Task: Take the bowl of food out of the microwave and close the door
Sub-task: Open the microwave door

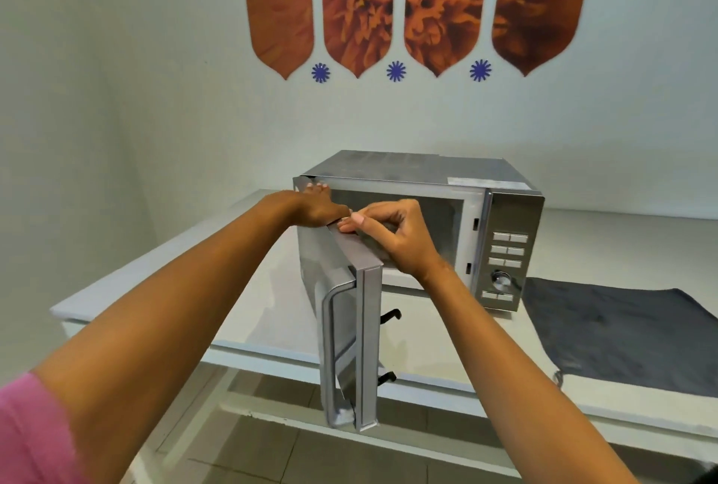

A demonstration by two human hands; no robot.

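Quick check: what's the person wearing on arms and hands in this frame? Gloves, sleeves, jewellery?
No gloves: both the left hand and the right hand are bare, and so are the forearms. A pink sleeve shows at the lower left on the left arm. No watch, rings or bracelets visible. The nails look pale, possibly painted.

Your pink sleeve (27,441) frames a silver steel microwave (509,250) on a white table (279,312). Beside it lies a dark grey cloth (621,332); above hang orange flower-print panels (439,2) with blue rosettes (396,71).

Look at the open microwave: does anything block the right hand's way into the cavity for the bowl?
Nothing visible does. The door is swung open leftward, leaving the opening clear. The right hand sits at the door's top edge in front of the cavity; no bowl shows.
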